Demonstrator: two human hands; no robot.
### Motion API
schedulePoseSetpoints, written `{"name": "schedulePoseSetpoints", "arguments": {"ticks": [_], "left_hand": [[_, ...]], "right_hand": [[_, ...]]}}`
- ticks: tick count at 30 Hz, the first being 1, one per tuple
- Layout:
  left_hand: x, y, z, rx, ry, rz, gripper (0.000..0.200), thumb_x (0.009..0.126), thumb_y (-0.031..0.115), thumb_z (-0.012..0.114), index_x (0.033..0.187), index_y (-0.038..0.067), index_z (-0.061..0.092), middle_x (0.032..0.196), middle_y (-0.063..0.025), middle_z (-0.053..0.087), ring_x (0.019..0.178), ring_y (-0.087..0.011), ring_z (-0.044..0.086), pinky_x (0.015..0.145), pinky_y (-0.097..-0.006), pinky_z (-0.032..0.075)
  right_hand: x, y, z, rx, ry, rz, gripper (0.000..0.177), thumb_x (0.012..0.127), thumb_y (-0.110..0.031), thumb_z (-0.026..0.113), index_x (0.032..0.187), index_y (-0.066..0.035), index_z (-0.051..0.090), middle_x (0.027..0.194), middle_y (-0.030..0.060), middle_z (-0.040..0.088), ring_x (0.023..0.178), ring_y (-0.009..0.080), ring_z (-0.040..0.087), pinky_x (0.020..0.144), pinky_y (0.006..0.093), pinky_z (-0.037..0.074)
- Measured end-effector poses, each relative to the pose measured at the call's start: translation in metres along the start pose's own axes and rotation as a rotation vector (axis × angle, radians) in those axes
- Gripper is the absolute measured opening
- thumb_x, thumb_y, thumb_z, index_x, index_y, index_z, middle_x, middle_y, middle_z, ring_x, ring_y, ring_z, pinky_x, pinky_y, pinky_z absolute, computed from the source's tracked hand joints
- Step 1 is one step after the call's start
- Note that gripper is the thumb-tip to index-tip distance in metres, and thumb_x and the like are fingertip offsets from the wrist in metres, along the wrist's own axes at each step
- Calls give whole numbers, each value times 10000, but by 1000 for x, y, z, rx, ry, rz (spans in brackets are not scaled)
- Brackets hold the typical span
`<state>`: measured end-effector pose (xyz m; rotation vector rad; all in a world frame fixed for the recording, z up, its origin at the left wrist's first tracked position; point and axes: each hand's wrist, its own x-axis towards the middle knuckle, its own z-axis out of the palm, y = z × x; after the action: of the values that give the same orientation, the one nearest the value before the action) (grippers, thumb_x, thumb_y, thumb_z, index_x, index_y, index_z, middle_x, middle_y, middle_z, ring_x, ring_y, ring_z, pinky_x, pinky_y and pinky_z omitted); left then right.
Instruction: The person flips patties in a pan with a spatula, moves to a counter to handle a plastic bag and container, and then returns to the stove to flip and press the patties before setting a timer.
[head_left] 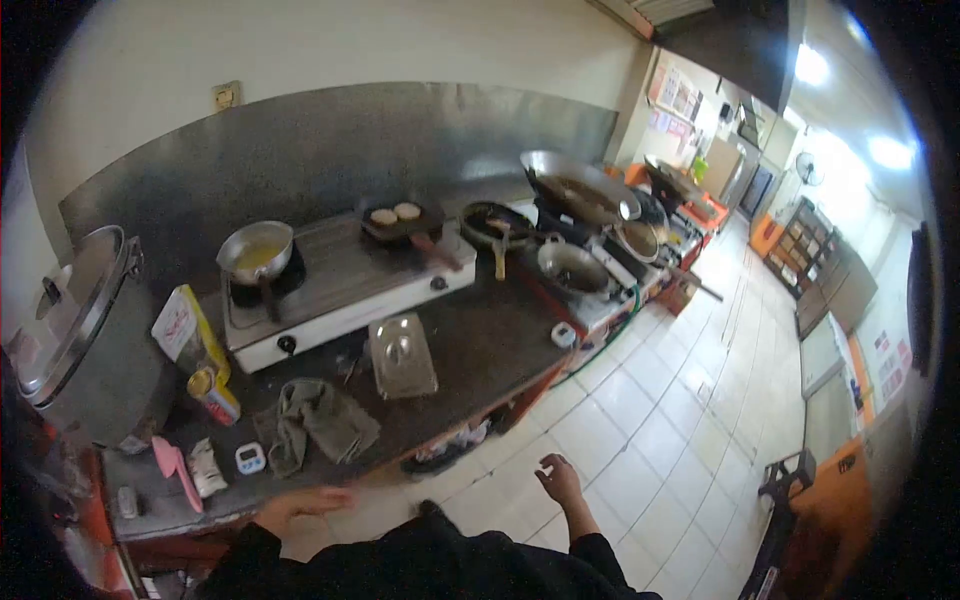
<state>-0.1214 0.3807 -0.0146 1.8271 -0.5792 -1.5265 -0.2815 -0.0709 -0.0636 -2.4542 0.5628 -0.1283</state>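
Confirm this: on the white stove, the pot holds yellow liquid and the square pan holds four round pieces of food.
Wrong count: the head view shows two round pieces of food in the square pan, not four. The pot on the white stove does hold yellow liquid.

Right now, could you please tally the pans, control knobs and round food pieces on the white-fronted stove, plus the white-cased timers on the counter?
Pans on the stove: 2
Knobs: 2
Round food pieces: 2
Timers: 2
Total: 8
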Motion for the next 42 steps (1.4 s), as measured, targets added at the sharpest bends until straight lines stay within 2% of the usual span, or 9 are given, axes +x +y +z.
{"name": "schedulePoseSetpoints", "arguments": {"ticks": [3, 7, 12, 18, 23, 30, 31, 38, 42], "left_hand": [[-7, 138, -45, -340, 150, 501, 561, 801, 454, 443, 1197, 62, 382, 1107, -70, 491, 1024, -195, 462, 822, -331, 392], [88, 258, -115, -800, 282, 835, 505, 827, 375, 437, 1210, 60, 341, 1098, -95, 480, 998, -218, 477, 814, -344, 412], [217, 295, -184, -1308, 396, 541, 394, 799, 316, 510, 1081, 74, 378, 1113, -93, 446, 974, -226, 478, 811, -383, 408], [278, 330, -222, -1515, 421, 707, 278, 801, 258, 522, 993, 93, 406, 893, -73, 496, 864, -244, 511, 734, -367, 457], [321, 335, -264, -1733, 574, 709, 209, 836, 273, 465, 810, 65, 468, 581, 15, 427, 466, -66, 409, 411, -223, 379], [327, 341, -244, -1691, 687, 603, 244, 809, 320, 501, 798, 82, 450, 584, 33, 394, 493, -63, 361, 413, -193, 315], [323, 350, -240, -1669, 700, 586, 243, 807, 318, 506, 798, 82, 449, 586, 32, 395, 492, -63, 362, 415, -189, 318], [330, 352, -245, -1637, 793, 584, 270, 805, 330, 508, 782, 69, 445, 586, 21, 427, 461, -68, 393, 400, -189, 348], [329, 360, -232, -1657, 796, 595, 253, 798, 310, 521, 803, 66, 455, 610, 15, 423, 479, -63, 387, 417, -178, 343]], "right_hand": [[93, -38, -25, -21, 146, -281, 191, 693, -160, 606, 834, -60, 527, 798, 86, 543, 601, 218, 543, 578, 310, 446], [188, -95, -70, 100, 5, -390, 205, 743, -191, 546, 902, -64, 525, 839, 114, 542, 773, 290, 539, 655, 370, 442], [258, -113, -94, 12, 40, -565, 161, 744, -171, 536, 853, -53, 536, 830, 108, 545, 796, 299, 525, 683, 384, 427], [427, -93, -127, -86, 164, -740, 163, 740, -200, 549, 817, -57, 537, 783, 112, 533, 755, 303, 512, 687, 394, 414], [549, -102, -145, -273, 61, -502, 421, 798, -340, 471, 1084, -34, 425, 854, 187, 553, 776, 309, 548, 628, 385, 457], [667, -86, -71, -323, -173, -268, 665, 779, -409, 486, 1218, 21, 232, 919, 252, 528, 729, 328, 567, 587, 368, 493], [674, -85, -65, -268, -196, -282, 828, 706, -367, 562, 1210, 108, 109, 981, 280, 502, 844, 372, 540, 737, 402, 440], [674, -90, -59, 342, -317, 7, 752, 711, -135, 564, 1245, 9, 54, 804, 215, 558, 688, 311, 585, 519, 361, 492], [670, -72, -64, 1224, -374, 318, 352, 701, -83, 545, 1013, 13, 414, 726, 111, 529, 548, 187, 532, 463, 305, 452]]}}
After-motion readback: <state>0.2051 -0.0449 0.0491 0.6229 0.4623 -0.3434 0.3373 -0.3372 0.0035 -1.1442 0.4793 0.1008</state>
